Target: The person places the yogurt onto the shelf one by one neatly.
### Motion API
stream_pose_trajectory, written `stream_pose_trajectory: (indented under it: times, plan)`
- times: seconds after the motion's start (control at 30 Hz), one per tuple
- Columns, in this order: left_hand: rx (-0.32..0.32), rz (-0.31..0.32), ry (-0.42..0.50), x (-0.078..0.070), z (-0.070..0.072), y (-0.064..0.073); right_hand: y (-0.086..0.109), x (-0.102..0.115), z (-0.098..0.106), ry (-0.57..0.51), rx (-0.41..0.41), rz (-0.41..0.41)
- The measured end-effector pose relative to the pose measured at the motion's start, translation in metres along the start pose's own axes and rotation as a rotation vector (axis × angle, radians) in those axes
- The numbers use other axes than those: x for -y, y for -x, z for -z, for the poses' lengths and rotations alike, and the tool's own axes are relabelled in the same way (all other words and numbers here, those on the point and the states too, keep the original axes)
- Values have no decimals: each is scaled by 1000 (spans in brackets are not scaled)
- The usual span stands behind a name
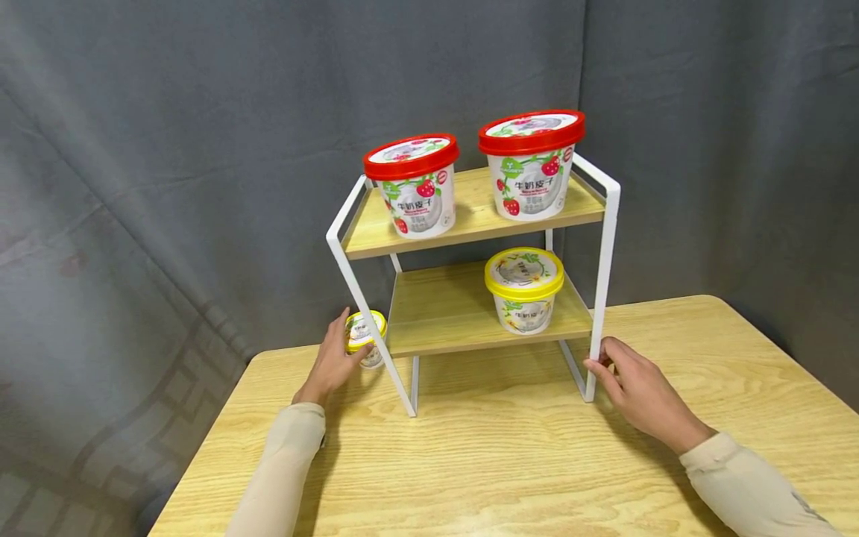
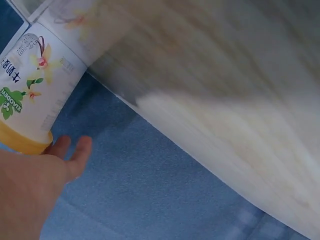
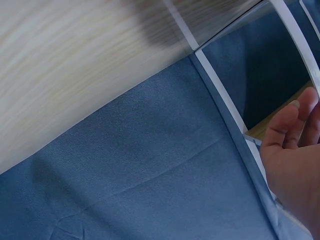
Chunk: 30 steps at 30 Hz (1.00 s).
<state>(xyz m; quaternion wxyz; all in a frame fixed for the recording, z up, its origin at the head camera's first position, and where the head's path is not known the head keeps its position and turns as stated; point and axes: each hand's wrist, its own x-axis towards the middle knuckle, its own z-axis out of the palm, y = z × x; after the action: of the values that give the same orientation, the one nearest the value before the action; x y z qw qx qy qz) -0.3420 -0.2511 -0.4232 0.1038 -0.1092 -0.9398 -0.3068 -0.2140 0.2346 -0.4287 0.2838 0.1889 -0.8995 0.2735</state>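
A two-tier shelf rack (image 1: 403,350) with a white metal frame and wood boards stands on the table. At its right front leg, my right hand (image 1: 637,388) pinches the white frame between thumb and fingers; in the right wrist view those fingers (image 3: 285,125) bend at the frame. Left of the rack, a yellow-lidded tub (image 1: 371,358) stands on the table, partly behind the left leg. My left hand (image 1: 332,365) lies around its side, thumb in front and fingers stretched along the left. The left wrist view shows loosely extended fingertips (image 2: 82,150) beside the tub's yellow lid.
Two red-lidded tubs with strawberry prints, one left (image 1: 419,201) and one right (image 1: 533,179), stand on the top board. Another yellow-lidded tub (image 1: 526,313) sits on the lower board, toward the right. Grey curtain (image 1: 268,149) hangs behind the wooden table (image 1: 503,462).
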Motion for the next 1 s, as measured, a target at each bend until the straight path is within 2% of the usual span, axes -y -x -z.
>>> stream_pose_trajectory:
  times: [0.4,1.0]
  plan:
    - [14,30,-11,-7,4,13,0,0,0,-12,3,4]
    - [72,17,-18,-10,5,42,1,1,1,-3,16,-7]
